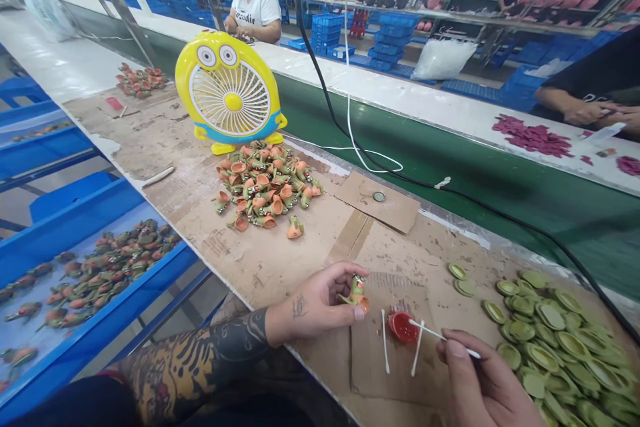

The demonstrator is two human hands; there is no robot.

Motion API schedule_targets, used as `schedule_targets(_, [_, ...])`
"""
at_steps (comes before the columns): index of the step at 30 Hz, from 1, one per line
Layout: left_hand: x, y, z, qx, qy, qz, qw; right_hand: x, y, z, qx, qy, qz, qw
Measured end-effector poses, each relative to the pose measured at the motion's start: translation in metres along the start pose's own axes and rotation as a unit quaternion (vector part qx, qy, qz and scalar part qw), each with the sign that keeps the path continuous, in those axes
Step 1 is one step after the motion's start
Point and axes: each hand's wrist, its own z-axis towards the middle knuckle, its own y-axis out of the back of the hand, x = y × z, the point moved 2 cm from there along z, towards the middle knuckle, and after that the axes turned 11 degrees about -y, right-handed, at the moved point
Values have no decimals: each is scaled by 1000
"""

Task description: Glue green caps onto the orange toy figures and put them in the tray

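- Head view: a left hand (313,307) pinches a small green-and-orange figurine (357,293) above the cardboard (300,260).
- Right-hand fingers (465,373) grip a cotton swab (431,331), tip at a red dish (400,328) (two loose swabs (385,347) flank it).
- Similar figurines (265,188) lie heaped before a yellow fan (233,101).

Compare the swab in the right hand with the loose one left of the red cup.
Support: the held swab is gripped in the right hand's fingers; the loose swab lies on the cardboard.
Angle: the held swab slants across the view; the loose swab runs nearly up and down.
Cup: the held swab's far tip is at the red cup; the loose swab lies beside it.
Shared: both are thin, with white sticks.
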Motion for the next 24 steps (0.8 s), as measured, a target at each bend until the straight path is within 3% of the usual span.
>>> schedule_targets(3, [7, 1, 0, 6, -27, -17, 999, -8, -1, 5, 69, 46, -51, 995])
schedule_targets(5, [9, 1, 1, 10, -44, -27, 999, -14, 3, 7, 80, 85, -75, 990])
schedule_targets(7, [9, 2, 1, 9, -52, -36, 998, -25, 16, 13, 16, 95, -116, 989])
schedule_targets(9, [8, 2, 2, -2, -57, -40, 998, -39, 37, 23, -84, 46, -184, 978])
schedule_targets(11, [8, 3, 3, -14, -59, -43, 997, -54, 55, 35, -120, -12, -266, 956])
schedule_targets(14, [9, 4, 5, -31, -59, -44, 997, -66, 65, 45, -73, 12, -344, 936])
schedule_targets(17, [11, 6, 5, -36, -63, -55, 996, -72, 62, 42, -60, 62, -355, 931])
schedule_targets(24, [7, 7, 0, -12, -61, -114, 992, -98, 62, 34, 18, 38, -364, 930])
